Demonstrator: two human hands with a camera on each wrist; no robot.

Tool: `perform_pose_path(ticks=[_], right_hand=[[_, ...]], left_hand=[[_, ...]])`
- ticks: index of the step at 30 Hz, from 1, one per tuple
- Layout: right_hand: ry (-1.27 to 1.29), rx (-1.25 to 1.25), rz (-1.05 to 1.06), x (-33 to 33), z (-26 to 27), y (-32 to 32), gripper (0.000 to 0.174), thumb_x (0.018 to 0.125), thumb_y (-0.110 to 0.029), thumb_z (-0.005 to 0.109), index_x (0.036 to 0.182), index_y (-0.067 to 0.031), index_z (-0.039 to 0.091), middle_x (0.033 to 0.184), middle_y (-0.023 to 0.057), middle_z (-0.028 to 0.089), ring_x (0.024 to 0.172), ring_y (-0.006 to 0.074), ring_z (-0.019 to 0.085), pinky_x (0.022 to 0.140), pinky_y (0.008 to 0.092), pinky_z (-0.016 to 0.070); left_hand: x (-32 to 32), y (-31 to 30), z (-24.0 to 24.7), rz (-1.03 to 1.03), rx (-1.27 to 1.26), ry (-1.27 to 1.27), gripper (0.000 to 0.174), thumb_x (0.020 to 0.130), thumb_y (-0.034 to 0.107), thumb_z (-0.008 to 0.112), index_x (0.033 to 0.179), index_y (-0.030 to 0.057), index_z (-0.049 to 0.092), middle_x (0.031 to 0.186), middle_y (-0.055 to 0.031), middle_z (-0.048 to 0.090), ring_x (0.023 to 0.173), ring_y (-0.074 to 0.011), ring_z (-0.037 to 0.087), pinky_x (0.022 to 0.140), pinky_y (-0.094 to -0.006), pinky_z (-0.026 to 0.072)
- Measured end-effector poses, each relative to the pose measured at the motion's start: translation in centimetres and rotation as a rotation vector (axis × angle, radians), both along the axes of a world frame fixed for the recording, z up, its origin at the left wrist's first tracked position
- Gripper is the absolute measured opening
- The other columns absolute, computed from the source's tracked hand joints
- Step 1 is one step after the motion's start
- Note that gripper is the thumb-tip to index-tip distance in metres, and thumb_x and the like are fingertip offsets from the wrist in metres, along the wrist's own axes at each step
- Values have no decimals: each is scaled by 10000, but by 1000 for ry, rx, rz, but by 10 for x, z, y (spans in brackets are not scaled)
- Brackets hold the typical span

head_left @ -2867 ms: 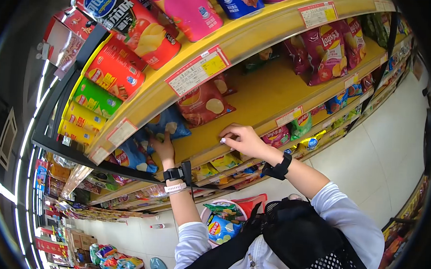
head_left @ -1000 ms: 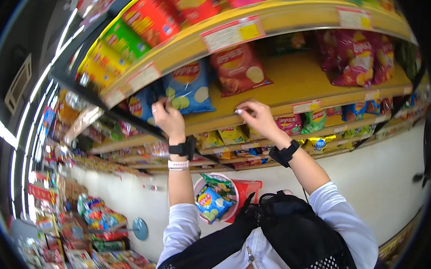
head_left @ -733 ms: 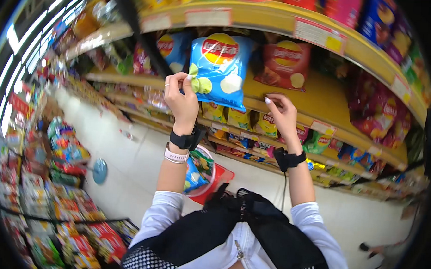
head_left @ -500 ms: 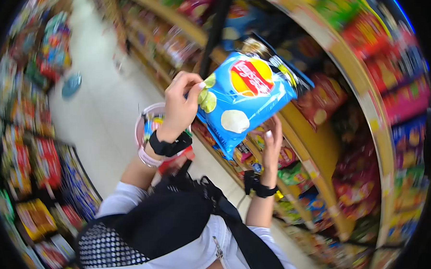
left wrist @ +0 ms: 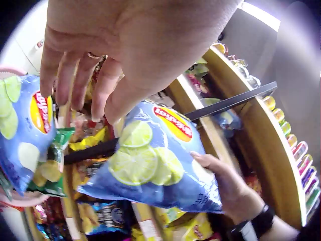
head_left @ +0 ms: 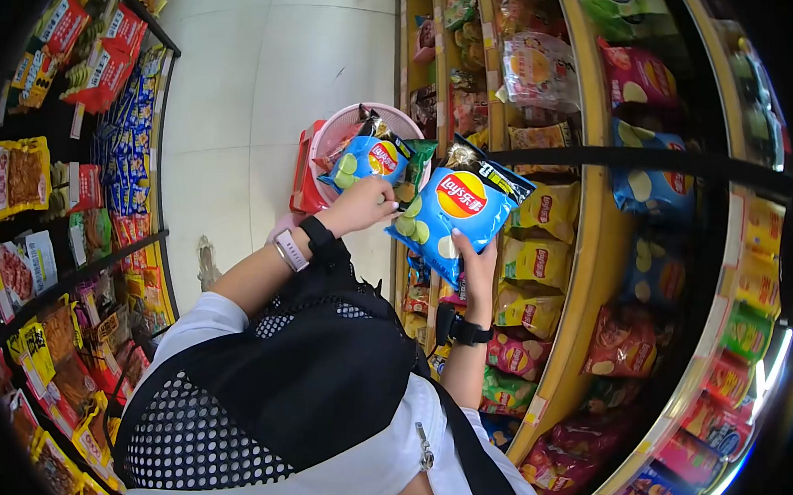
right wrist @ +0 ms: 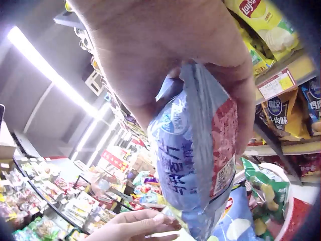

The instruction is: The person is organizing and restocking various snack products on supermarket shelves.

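Observation:
My right hand (head_left: pixel 477 270) grips a blue bag of Lay's potato chips (head_left: pixel 456 201), thumb on its front and fingers behind. In the right wrist view the bag's sealed edge shows inside the same hand. My left hand (head_left: pixel 359 207) is at the bag's left edge, and in the left wrist view its fingers (left wrist: pixel 62 83) hang loosely above the bag, holding nothing. Just beyond the left hand stands a pink basket (head_left: pixel 402 118) holding a second blue chip bag (head_left: pixel 352 157) and a green bag (right wrist: pixel 261 183).
Shelves (head_left: pixel 594 283) with chip bags run along the right, with yellow bags (head_left: pixel 537 261) on a lower tier. A snack rack (head_left: pixel 162 235) lines the left. A red object (head_left: pixel 304 168) touches the basket; pale tiled floor (head_left: pixel 218 80) lies between.
The left hand took the blue chip bag off the shelf and turned with it toward the basket. The right hand came up and grips it now; the left has let go.

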State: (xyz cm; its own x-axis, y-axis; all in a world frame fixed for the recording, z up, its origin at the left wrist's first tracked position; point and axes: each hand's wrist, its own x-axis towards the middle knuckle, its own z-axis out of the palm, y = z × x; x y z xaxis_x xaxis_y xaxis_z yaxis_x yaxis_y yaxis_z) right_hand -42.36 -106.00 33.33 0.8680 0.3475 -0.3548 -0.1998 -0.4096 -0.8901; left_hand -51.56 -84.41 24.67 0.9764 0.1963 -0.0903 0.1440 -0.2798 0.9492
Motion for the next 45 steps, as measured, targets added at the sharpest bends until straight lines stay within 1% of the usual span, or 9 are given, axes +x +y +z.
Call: perform_pose_path(ticks=[2, 5, 13, 23, 26, 28, 37, 43, 45], right_hand=[[-77, -10, 15, 15, -19, 7, 514, 762, -171, 697, 1181, 14, 461, 1097, 122, 579, 942, 189, 574, 840, 306, 451], [-343, -262, 49, 38, -32, 18, 538, 704, -213, 736, 1126, 15, 491, 985, 167, 632, 871, 240, 622, 786, 339, 473], [-595, -455, 306, 98, -59, 94, 595, 721, -295, 687, 1230, -97, 451, 962, 234, 621, 868, 411, 601, 717, 446, 487], [-725, -255, 599, 121, -147, 176, 573, 783, -45, 622, 1312, -99, 409, 1229, 177, 503, 1132, 369, 452, 946, 429, 363], [-802, -361, 757, 141, -210, 165, 525, 803, -60, 593, 1299, -74, 418, 1126, 223, 553, 1031, 382, 526, 891, 424, 404], [-477, -532, 801, 136, -217, 156, 537, 814, -91, 582, 1316, -69, 393, 1181, 234, 528, 1087, 374, 511, 916, 411, 400], [-388, -560, 573, 135, -205, 130, 502, 788, -175, 615, 1245, -40, 457, 1103, 228, 570, 1045, 376, 532, 896, 411, 424], [-516, -297, 289, 110, -196, 55, 344, 796, -178, 593, 1117, -63, 543, 1000, 188, 616, 914, 319, 611, 801, 371, 476], [-459, -295, 205, 94, -193, 23, 309, 801, -186, 594, 1078, -54, 562, 942, 161, 631, 865, 268, 624, 775, 345, 485]], left_hand=[[1, 8, -33, 12, 114, 97, 314, 726, 186, 676, 975, 15, 589, 1054, -180, 571, 1035, -324, 525, 880, -434, 415], [11, 17, -53, 74, 449, 311, 678, 677, 246, 720, 1288, 152, 441, 1422, -220, 217, 1292, -477, 170, 1013, -571, 255], [2, 26, -94, -97, 756, 362, 644, 710, 277, 695, 1301, 288, 440, 1471, -119, 191, 1309, -408, 224, 980, -626, 265], [-36, 31, -117, -94, 888, 411, 491, 815, 188, 520, 1289, 307, 469, 1468, -138, 223, 1228, -348, 386, 926, -563, 320], [-35, 28, -116, -90, 805, 445, 478, 818, 189, 513, 1282, 298, 479, 1465, -137, 234, 1231, -370, 376, 898, -555, 332], [-33, 27, -114, -136, 818, 414, 450, 825, 205, 495, 1270, 270, 494, 1458, -136, 251, 1242, -381, 365, 920, -540, 329], [-22, 10, -117, -6, 648, 308, 449, 803, 156, 507, 1246, 232, 519, 1415, -264, 241, 1180, -543, 337, 960, -583, 296], [1, 6, -101, 15, 572, 257, 860, 732, 157, 631, 1431, 271, 143, 1361, -362, 233, 1181, -540, 349, 980, -558, 310], [12, 8, -93, 112, 482, 246, 952, 694, 159, 677, 1434, 128, 80, 1333, -364, 276, 1190, -500, 363, 986, -516, 328]])
